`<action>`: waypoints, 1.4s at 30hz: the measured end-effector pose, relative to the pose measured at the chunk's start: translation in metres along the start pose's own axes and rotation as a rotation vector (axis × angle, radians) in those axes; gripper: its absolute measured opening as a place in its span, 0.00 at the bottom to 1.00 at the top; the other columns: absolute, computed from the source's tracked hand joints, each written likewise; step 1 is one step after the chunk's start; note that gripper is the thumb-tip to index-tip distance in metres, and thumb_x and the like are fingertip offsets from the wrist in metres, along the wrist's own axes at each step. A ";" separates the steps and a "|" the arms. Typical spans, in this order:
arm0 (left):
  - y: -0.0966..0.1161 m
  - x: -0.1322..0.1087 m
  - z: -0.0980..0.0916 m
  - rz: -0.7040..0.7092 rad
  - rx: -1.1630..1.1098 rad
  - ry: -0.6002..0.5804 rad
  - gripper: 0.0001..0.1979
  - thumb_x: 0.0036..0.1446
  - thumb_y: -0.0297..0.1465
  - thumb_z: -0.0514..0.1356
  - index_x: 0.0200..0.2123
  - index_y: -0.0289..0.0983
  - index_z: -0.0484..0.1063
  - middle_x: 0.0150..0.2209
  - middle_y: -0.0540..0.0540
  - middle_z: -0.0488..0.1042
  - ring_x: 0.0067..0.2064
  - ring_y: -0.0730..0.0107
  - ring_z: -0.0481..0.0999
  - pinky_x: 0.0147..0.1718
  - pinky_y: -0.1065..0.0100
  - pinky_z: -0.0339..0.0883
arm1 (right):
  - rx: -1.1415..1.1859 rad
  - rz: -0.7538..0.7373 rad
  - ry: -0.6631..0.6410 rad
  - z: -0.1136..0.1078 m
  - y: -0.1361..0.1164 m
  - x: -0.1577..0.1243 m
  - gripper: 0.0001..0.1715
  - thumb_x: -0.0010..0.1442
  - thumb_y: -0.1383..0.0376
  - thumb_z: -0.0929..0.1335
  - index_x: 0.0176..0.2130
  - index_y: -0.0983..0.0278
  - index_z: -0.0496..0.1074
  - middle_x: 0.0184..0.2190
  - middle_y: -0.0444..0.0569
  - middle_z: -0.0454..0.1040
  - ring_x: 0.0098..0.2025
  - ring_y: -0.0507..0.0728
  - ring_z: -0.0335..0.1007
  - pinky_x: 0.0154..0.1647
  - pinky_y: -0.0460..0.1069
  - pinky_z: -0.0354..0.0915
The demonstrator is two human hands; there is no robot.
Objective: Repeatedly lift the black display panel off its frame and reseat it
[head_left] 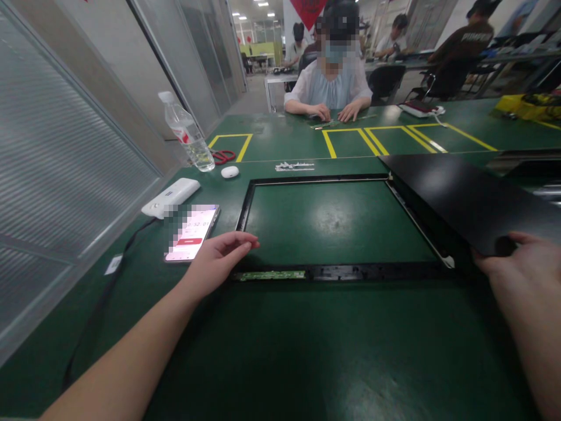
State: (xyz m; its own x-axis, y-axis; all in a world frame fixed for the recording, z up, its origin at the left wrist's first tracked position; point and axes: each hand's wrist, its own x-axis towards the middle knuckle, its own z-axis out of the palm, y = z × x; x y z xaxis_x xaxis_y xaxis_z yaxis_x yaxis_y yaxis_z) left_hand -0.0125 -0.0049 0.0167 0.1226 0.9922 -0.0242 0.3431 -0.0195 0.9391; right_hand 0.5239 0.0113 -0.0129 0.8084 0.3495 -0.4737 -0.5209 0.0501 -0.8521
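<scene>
Near the table's left edge, a bottle holds clear liquid; left hand half-curled, seemingly empty; right hand grips black panel.

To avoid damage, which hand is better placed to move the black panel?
Probably the right hand: it holds the black panel by its edge; the left hand is across the frame.

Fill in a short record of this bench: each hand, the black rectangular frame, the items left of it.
Left hand: over the near left corner of the black rectangular frame; contact unclear
Right hand: gripping the near edge of a flat black rectangular panel
Frame: lying on the green tabletop; narrow green circuit board in its near side's left half
Left of frame: lit smartphone, rounded white plastic device, clear plastic bottle with red label
</scene>
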 end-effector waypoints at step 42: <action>0.022 0.002 -0.010 -0.264 -0.617 0.081 0.21 0.44 0.31 0.69 0.45 0.41 0.83 0.47 0.45 0.86 0.56 0.40 0.81 0.51 0.51 0.79 | -0.235 0.079 -0.351 0.004 -0.005 -0.097 0.11 0.47 0.70 0.72 0.33 0.56 0.74 0.27 0.48 0.77 0.31 0.64 0.80 0.34 0.63 0.83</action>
State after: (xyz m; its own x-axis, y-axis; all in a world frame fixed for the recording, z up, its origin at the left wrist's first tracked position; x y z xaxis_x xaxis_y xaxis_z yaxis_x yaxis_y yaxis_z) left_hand -0.0142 -0.0023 0.0405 0.0288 0.9605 -0.2769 -0.2454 0.2753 0.9295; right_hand 0.4474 -0.0189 0.0383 0.6049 0.6430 -0.4696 -0.4683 -0.1897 -0.8630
